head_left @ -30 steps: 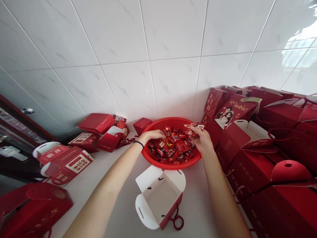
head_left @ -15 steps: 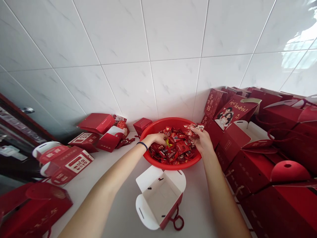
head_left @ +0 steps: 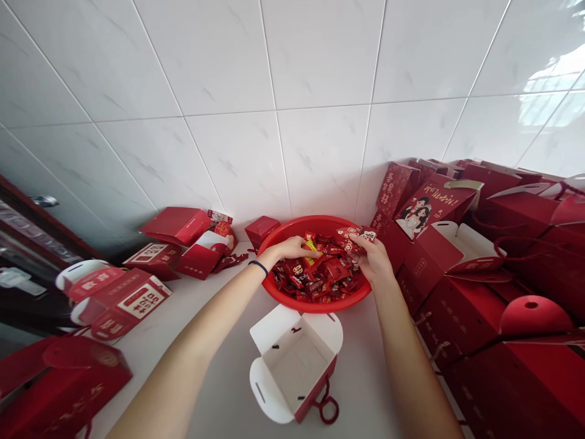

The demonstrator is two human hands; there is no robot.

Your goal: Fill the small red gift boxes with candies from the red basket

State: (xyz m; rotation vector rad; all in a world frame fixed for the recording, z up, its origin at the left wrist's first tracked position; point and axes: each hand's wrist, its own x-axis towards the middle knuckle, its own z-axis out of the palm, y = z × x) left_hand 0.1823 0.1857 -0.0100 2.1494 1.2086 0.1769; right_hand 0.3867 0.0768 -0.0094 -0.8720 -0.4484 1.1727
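Observation:
A red plastic basin (head_left: 284,303) holds many red-wrapped candies (head_left: 336,268). My left hand (head_left: 291,249), a dark band on its wrist, is inside the basin's left half. Its fingers pinch a yellow-and-red wrapped candy (head_left: 311,251) just above the pile. Over the right rim, my right hand (head_left: 375,261) is closed on red candy packets (head_left: 354,238) with white lettering; how many is hidden. In front of the basin stands an open box (head_left: 299,363), white inside and red outside, flaps spread, with a dark red cord loop at its near right corner.
Red gift boxes (head_left: 475,317) are stacked along the right side, close to my right forearm. More red boxes (head_left: 132,302) stand at the left. A small red box (head_left: 262,231) sits behind the basin's left rim. A white tiled wall (head_left: 320,140) rises behind the table (head_left: 214,378).
My left hand has risen slightly out of the pile, and the yellow-and-red candy has come up with it. My right hand still holds its packets in nearly the same place.

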